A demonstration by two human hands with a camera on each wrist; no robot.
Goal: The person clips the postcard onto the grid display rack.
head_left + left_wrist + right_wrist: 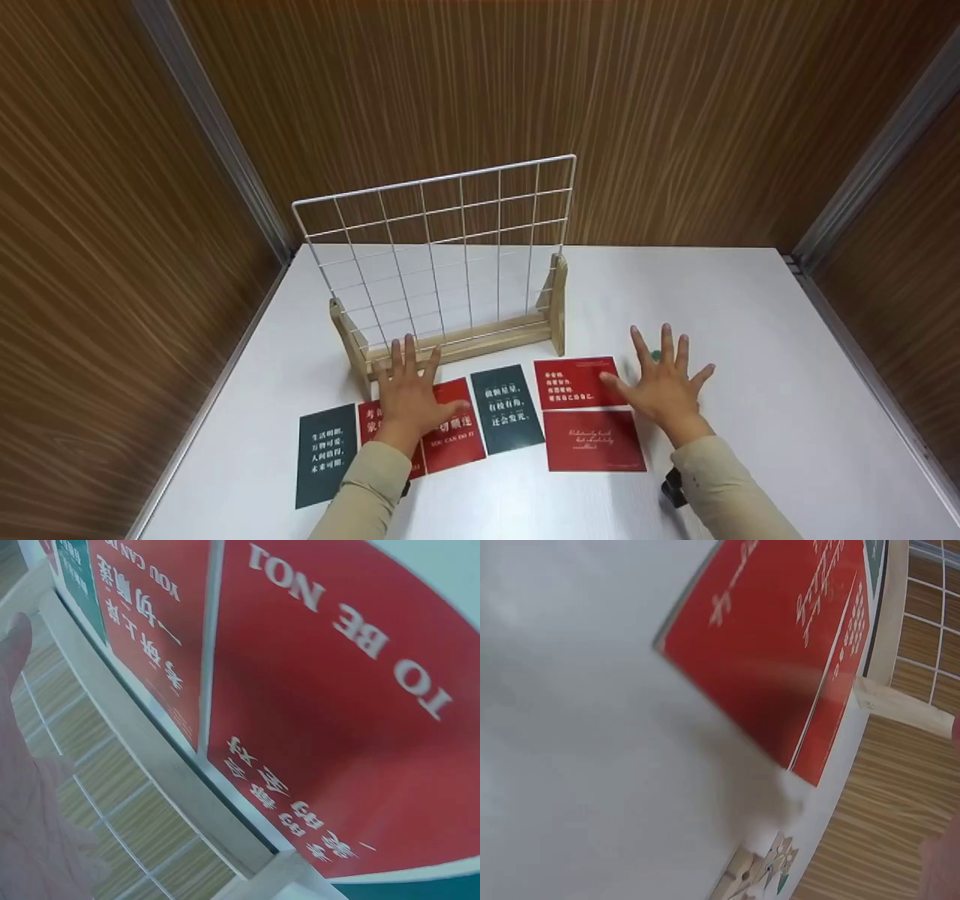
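Observation:
My left hand hovers with fingers spread, above two upright red cards; one red card shows to its right, the other red card is partly covered. On the far right, my right hand is likewise spread and holds nothing, its thumb over the edge of a red landscape card. Another red landscape card lies just below that one. Dark green cards flank the red pair. Behind the left fingertips stands a white wire grid in a wooden base.
Several wooden clothespins lie on the white table, mostly hidden by the right hand in the head view; a small green piece shows between its fingers. Brown wood-grain panels enclose the back and both sides.

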